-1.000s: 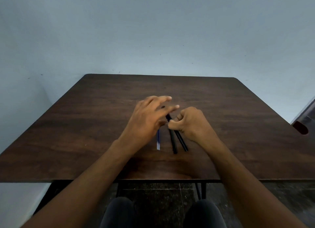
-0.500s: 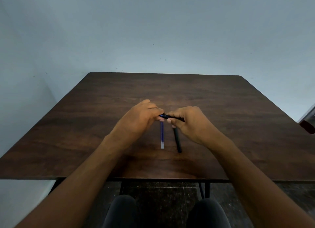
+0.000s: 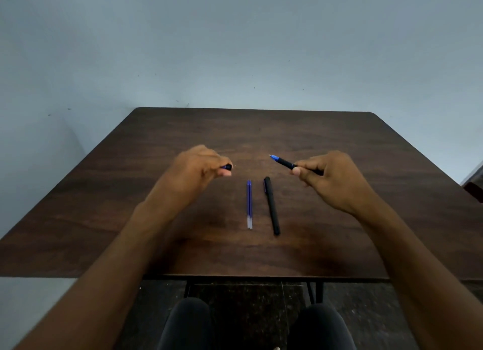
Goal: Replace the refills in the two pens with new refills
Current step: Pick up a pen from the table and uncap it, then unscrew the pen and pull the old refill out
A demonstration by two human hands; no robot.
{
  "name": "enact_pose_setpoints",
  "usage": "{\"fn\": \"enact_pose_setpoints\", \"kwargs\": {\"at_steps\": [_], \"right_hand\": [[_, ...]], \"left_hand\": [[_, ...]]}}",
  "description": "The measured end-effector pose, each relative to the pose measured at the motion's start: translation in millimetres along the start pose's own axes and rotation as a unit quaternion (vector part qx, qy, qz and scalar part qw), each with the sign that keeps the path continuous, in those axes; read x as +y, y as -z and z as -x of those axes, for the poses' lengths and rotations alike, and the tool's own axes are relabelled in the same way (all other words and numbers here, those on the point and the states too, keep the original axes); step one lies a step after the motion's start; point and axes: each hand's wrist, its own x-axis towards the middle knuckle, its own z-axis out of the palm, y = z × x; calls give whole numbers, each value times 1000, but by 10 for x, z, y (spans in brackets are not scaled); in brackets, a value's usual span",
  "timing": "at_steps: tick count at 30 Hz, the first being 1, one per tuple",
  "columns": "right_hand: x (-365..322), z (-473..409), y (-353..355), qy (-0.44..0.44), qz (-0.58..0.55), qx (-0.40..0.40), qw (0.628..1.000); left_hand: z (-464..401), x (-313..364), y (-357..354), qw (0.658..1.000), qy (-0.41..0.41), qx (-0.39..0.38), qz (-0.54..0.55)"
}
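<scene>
Both hands are raised over the dark wooden table (image 3: 339,245) and well apart. Half a second ago they met at the middle, fingers bunched together on one black pen; now that pen has come in two. The left hand (image 3: 198,169) has drawn off to the left, its fingers curled round a small dark piece, the pen cap (image 3: 228,167), of which only the end shows past the fingertips. The right hand (image 3: 329,178) has drawn off to the right and pinches the uncapped pen (image 3: 287,163) between thumb and fingers, the black barrel slanting up to the far left and ending in a blue tip with a fine point. The gap between cap and tip is open tabletop.

Between the two hands, nearer the person, the other things lie where they lay before. Counted: two pens in all, one in the right hand and one capped black pen (image 3: 271,205) lying on the table, running near to far. Just left of it lie the blue refills (image 3: 249,204), two thin tubes side by side and touching, parallel to the lying pen but not touching it, their clear ends toward the person. One cap is off.
</scene>
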Motion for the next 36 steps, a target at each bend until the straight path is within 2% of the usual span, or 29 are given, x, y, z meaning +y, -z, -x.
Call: {"fn": "enact_pose_setpoints", "kwargs": {"at_steps": [4, 9, 14, 18, 25, 33, 36], "right_hand": [[-38, 43, -141, -9, -22, -29, 999], [-68, 60, -273, -35, -40, -39, 998], [-171, 87, -337, -24, -44, -34, 998], [-197, 99, -349, -7, -18, -39, 999], [-229, 139, -400, -15, -22, -50, 998], [-278, 165, -457, -9, -26, -54, 998], [-268, 177, -504, -15, -59, -36, 998]], "left_hand": [[61, -119, -208, 995, 12, -100, 6], [159, -130, -310, 992, 81, -97, 17], [68, -128, -263, 974, 137, -178, 28], [63, -129, -236, 964, 200, -154, 86], [65, -129, -263, 971, 154, -168, 74], [166, -195, -251, 982, 77, -173, 4], [196, -97, -218, 992, 79, -86, 48]]}}
